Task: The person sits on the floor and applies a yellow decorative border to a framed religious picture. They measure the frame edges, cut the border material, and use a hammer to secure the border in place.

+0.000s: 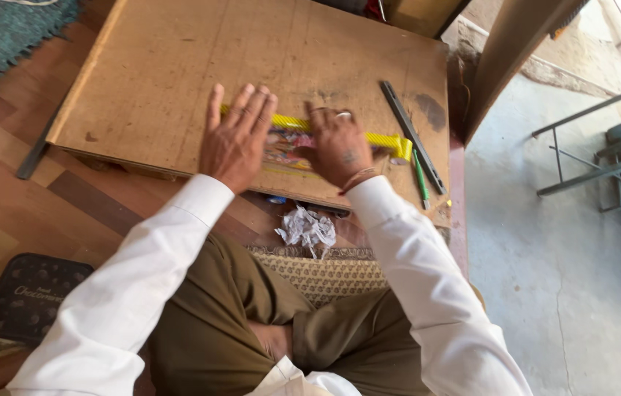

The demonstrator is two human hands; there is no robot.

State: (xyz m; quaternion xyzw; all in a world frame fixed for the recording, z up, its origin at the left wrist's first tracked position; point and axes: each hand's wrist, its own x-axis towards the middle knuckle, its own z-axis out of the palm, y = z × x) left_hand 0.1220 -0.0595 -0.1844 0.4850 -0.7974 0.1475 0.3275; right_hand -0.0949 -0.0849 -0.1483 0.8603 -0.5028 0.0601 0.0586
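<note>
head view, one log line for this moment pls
left hand: flat on yellow-edged printed sheet | right hand: pressing sheet | surface: brown board | nearby: dark ruler, green pen

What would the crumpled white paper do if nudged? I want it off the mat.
The crumpled paper looks thin and loosely balled, so probably very light and apt to skid or tumble. Lying on the woven mat, it would likely squash rather than resist.

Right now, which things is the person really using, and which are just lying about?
In use:
- left hand, flat on the yellow-edged printed sheet
- right hand, pressing the same sheet
- brown board under it

Lying about:
- dark metal ruler
- green pen
- crumpled paper
- teal rug
- black mat
</note>
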